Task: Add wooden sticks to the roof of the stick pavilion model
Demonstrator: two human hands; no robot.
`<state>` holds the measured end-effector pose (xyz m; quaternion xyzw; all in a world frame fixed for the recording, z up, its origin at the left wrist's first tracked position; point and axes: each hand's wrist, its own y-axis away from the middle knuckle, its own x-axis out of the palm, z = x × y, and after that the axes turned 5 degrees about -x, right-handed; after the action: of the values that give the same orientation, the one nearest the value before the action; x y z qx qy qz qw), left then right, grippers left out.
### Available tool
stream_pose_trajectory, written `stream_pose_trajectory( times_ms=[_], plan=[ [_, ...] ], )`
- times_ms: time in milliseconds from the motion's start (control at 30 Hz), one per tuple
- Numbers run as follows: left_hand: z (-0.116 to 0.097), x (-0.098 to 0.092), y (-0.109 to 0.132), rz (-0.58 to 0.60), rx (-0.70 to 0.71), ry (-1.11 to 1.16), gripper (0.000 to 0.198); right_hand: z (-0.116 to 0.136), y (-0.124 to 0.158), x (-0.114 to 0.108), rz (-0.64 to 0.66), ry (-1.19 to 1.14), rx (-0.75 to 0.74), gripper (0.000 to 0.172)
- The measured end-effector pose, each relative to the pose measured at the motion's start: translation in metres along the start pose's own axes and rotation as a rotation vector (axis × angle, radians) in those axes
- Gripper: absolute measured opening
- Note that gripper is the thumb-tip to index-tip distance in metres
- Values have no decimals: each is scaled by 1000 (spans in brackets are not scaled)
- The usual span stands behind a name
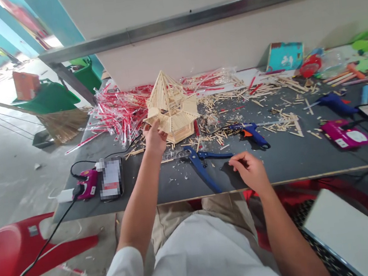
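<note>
A small house model built of thin wooden sticks (173,123), with a pointed roof over a wider skirt roof, stands on the dark table. My left hand (156,138) grips the front left edge of its lower roof, with the fingertips partly hidden. Close to the table's front edge, my right hand (250,169) is closed in a pinch; whatever lies between thumb and finger is too small to make out. Just left of it lies a blue-handled cutter (203,171), handles spread. A blue glue gun (254,136) with an orange trigger rests behind my right hand.
Red-and-clear plastic wrappers (118,108) heap at the back left. Cut sticks (223,104) litter the table. A phone (111,178) and purple power strip (88,183) sit left; another purple power strip (346,133) and glue gun (337,102) lie right, with trailing cables.
</note>
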<state>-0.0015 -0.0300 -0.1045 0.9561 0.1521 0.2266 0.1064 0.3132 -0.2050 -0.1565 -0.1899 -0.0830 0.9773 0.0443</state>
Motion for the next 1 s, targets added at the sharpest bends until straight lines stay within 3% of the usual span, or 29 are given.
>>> stream_pose_trajectory(
  times_ms=[100,233,433,533,633,800,900,1000],
  plan=[
    [0,9,-2,-68,7,180,48,0,2,2,-3,9,-13,24],
    [-5,11,-4,50,-61,242,42,-1,2,-1,-104,63,-110,25],
    [-5,10,-14,47,-102,262,48,-16,-27,-25,-374,585,-319,31],
    [-4,13,-16,71,-78,268,45,-25,-47,-41,-402,852,-205,46],
    [-4,14,-17,143,-50,266,44,-34,-64,-55,-314,993,-27,65],
    [-8,17,-19,322,-29,215,51,-51,-89,-66,-162,950,-43,54],
    [-10,19,-27,405,-110,131,51,-53,-98,-66,-188,924,9,51],
    [-9,17,-39,405,-169,68,49,-48,-102,-64,-282,910,68,52]
  ],
)
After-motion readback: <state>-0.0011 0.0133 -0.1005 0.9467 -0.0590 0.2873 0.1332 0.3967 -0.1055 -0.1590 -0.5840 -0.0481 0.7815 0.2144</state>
